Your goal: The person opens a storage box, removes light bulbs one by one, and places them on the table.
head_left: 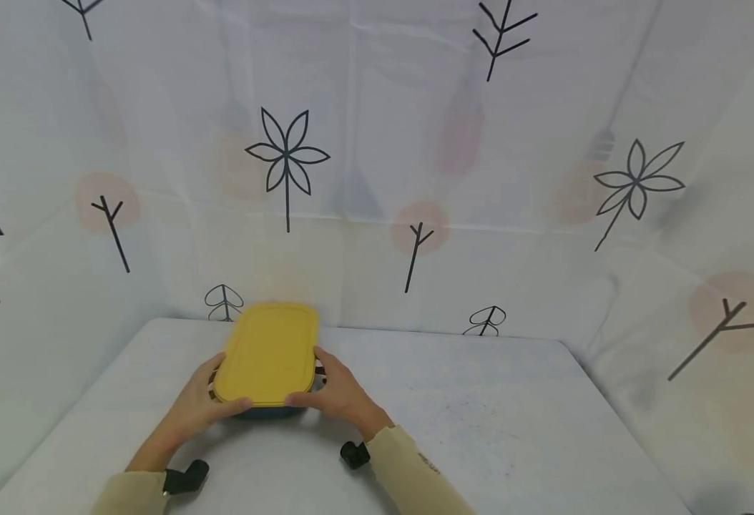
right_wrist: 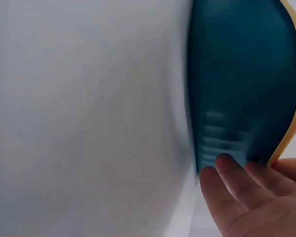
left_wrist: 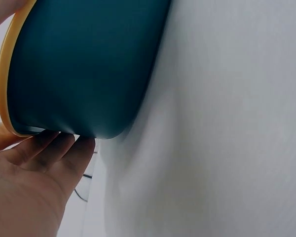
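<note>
A deep teal container [left_wrist: 89,64] with rounded corners carries a flat yellow lid [head_left: 270,350], which faces up in the head view. It is at the left part of the white table; whether its base touches the tabletop I cannot tell. My left hand [head_left: 199,404] grips its left side, thumb along the lid's near edge and fingers against the wall. From the right, my right hand [head_left: 341,390] holds it the same way. Fingertips [right_wrist: 227,165] press on the teal wall in the right wrist view. The lid hides whatever is inside.
The white tabletop [head_left: 480,400] extends to the right of the container. Behind and around it hangs a pale cloth [head_left: 364,107] printed with leaf and twig drawings. A black wrist mount [head_left: 187,477] sits on the left forearm, another mount [head_left: 354,455] on the right.
</note>
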Action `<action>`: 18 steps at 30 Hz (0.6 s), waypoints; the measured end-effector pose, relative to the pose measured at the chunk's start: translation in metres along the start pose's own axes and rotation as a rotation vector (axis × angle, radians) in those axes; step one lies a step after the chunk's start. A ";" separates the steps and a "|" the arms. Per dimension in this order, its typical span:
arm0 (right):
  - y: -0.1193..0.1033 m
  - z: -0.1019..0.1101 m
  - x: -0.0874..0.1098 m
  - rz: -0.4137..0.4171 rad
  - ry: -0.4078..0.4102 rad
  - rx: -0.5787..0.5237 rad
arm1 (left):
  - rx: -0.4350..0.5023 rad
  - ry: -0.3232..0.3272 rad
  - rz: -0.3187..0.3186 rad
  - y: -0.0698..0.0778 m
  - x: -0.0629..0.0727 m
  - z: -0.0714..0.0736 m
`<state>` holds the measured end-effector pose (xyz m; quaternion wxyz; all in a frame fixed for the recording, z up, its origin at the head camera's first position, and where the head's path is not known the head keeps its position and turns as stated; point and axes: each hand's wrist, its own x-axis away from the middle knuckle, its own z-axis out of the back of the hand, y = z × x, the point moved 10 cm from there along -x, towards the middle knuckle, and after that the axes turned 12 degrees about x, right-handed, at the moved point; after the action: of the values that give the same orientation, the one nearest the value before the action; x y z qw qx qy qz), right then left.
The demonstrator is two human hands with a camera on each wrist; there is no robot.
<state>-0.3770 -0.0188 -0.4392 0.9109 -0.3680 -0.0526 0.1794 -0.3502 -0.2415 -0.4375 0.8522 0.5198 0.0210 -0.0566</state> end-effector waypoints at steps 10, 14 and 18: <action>0.012 0.012 0.009 0.011 -0.007 -0.005 | 0.004 0.027 -0.033 0.008 -0.001 -0.016; 0.016 0.017 0.012 0.016 -0.009 -0.022 | 0.003 0.023 -0.031 0.011 -0.001 -0.023; 0.021 0.021 0.016 0.010 -0.014 -0.018 | 0.015 0.025 -0.034 0.013 -0.001 -0.030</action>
<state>-0.3732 0.0151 -0.4391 0.9061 -0.3753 -0.0586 0.1862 -0.3492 -0.2092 -0.4395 0.8469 0.5262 0.0402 -0.0646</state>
